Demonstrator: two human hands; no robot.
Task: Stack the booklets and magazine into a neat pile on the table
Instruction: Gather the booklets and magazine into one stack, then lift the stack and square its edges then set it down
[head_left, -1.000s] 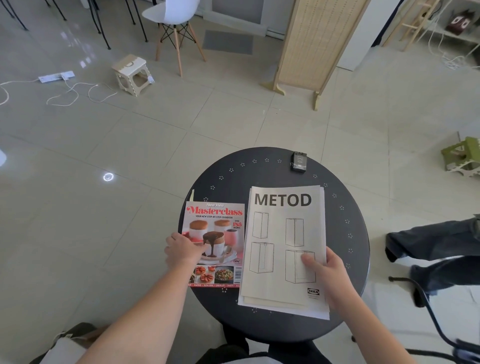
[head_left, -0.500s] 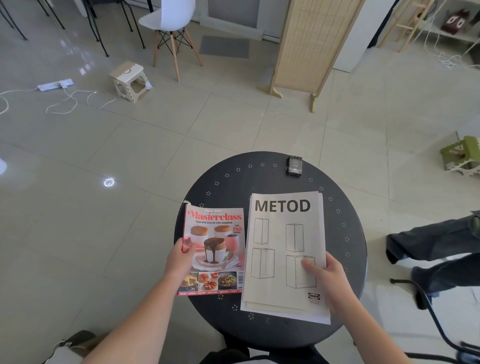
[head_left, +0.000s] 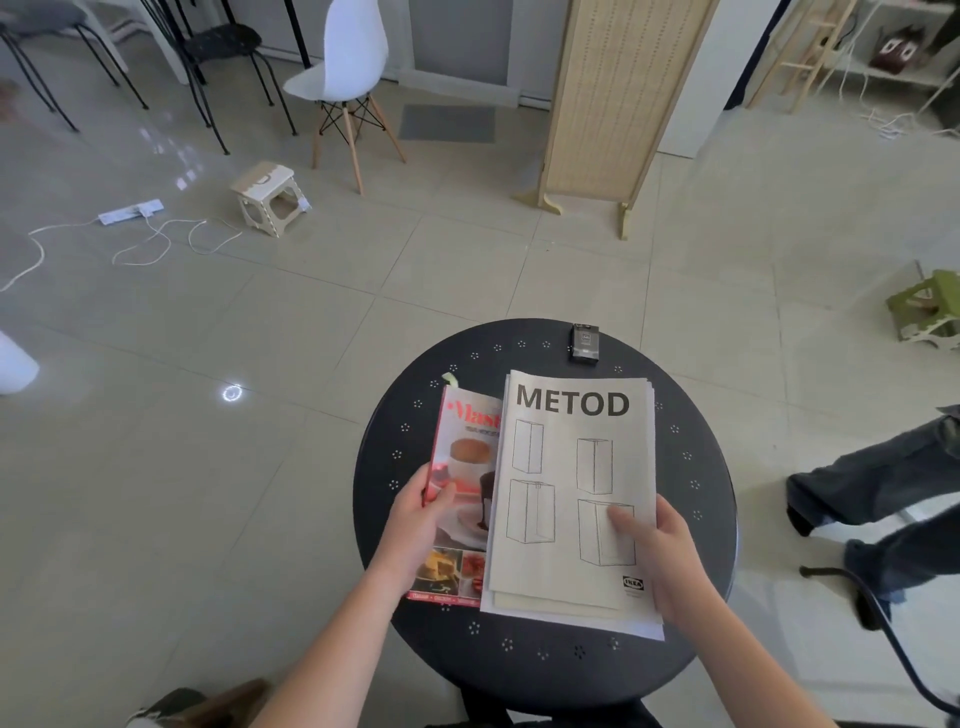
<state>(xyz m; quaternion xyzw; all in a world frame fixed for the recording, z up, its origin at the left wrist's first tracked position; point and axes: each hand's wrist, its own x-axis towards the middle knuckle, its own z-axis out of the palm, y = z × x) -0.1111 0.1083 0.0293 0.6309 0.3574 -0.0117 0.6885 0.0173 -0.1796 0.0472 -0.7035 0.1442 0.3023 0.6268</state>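
Observation:
A stack of white booklets (head_left: 566, 483), the top one titled METOD, lies on the round black table (head_left: 545, 660). My right hand (head_left: 657, 551) holds its right edge, thumb on the cover. A red cooking magazine (head_left: 462, 467) sits to the left, its right part tucked under the booklets' left edge. My left hand (head_left: 418, 519) grips the magazine's left edge, which is raised off the table.
A small dark box (head_left: 584, 342) stands at the table's far edge. A person's legs (head_left: 883, 499) are at the right, near a dark chair base. Farther off stand a white chair (head_left: 350, 67), a small stool (head_left: 270, 197), a wicker screen (head_left: 618, 93), and floor cables.
My left hand has lifted the magazine's left edge and slid it right, so its right side now lies under the booklets. My right hand stays on the booklets.

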